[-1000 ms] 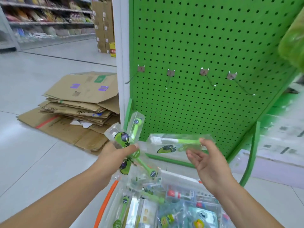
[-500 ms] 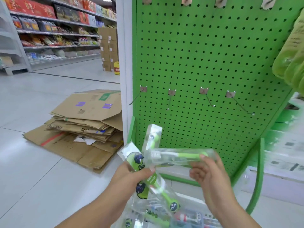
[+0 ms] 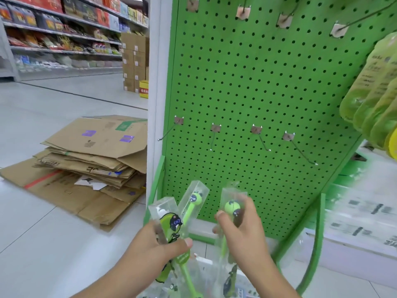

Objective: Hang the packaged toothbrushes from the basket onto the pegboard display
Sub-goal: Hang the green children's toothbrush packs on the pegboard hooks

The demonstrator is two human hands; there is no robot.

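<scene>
My left hand [image 3: 159, 248] grips two clear packs with green toothbrushes [image 3: 187, 209], fanned upward. In my right hand [image 3: 245, 235] I hold one more packaged toothbrush [image 3: 231, 203], upright, its top just below the green pegboard [image 3: 247, 82]. A row of several bare metal hooks [image 3: 261, 138] juts from the board above both hands. Another hook row [image 3: 242, 11] runs along the top. The basket is mostly out of frame at the bottom; only a bit of its white rim [image 3: 204, 262] and blurred packs show.
Flattened cardboard boxes [image 3: 90, 160] lie piled on the floor at left. Green packaged goods [image 3: 373, 87] hang at the right edge. A green metal frame bar [image 3: 315, 239] curves down at right. Stocked shelves [image 3: 64, 33] and stacked cartons [image 3: 134, 61] stand far back.
My right hand turned its pack from lying crosswise to upright. Both hands rose toward the pegboard, and the view tilted up so the basket dropped nearly out of frame.
</scene>
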